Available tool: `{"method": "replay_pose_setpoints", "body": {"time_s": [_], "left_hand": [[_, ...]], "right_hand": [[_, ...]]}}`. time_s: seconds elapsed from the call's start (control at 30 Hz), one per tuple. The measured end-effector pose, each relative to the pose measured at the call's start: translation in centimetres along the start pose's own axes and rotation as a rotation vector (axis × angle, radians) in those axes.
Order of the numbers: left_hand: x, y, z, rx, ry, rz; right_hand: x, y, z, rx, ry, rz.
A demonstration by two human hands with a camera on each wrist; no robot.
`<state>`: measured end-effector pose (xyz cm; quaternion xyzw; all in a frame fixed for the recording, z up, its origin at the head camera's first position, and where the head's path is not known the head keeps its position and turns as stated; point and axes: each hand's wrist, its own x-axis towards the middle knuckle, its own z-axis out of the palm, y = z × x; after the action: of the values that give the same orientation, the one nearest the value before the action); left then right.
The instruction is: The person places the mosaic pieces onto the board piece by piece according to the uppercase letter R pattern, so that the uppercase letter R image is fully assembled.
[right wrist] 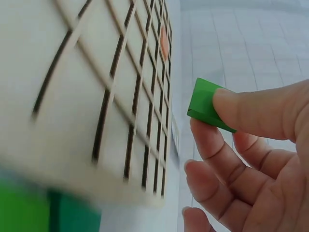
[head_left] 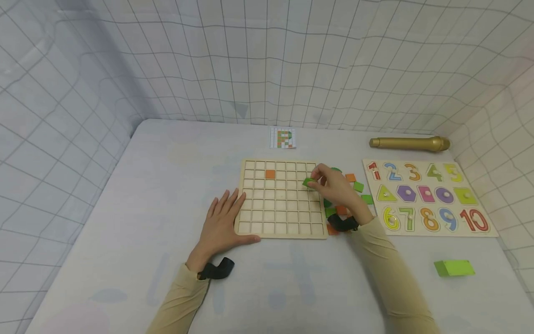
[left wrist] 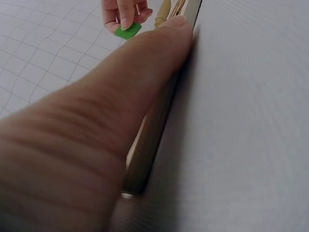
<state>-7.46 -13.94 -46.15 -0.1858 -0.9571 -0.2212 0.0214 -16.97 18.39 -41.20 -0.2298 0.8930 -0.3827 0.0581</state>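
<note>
My right hand [head_left: 335, 186] pinches a green square tile [right wrist: 205, 103] between thumb and fingertips, above the right side of the wooden grid board [head_left: 275, 204]. In the right wrist view the tile is tilted and apart from the board. One orange tile [head_left: 270, 174] lies in a cell near the board's far side. My left hand [head_left: 222, 222] rests at the board's near left corner with its fingers spread. Its thumb [left wrist: 164, 41] lies along the front edge. Beyond the board is a small pattern card [head_left: 282, 138] with coloured squares. Loose tiles [head_left: 358, 187], green and orange, lie partly under my right forearm.
A wooden puzzle board [head_left: 421, 185] with numbers and shapes sits at the right. Behind it lies a gold microphone-shaped object [head_left: 409, 144]. A green block [head_left: 454, 268] stands at the near right. Grid-patterned cloth [head_left: 267, 65] walls in the back and sides.
</note>
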Motion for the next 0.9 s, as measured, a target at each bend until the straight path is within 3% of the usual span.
{"method": "replay_pose_setpoints", "body": {"time_s": [0.5, 0.9], "left_hand": [[0.0, 0.0, 0.1, -0.002, -0.007, -0.016], [0.0, 0.0, 0.1, 0.000, 0.006, -0.008]], "right_hand": [[4.5, -4.5, 4.4, -0.100, 0.008, -0.036], [5.7, -5.4, 6.1, -0.142, -0.026, 0.111]]}}
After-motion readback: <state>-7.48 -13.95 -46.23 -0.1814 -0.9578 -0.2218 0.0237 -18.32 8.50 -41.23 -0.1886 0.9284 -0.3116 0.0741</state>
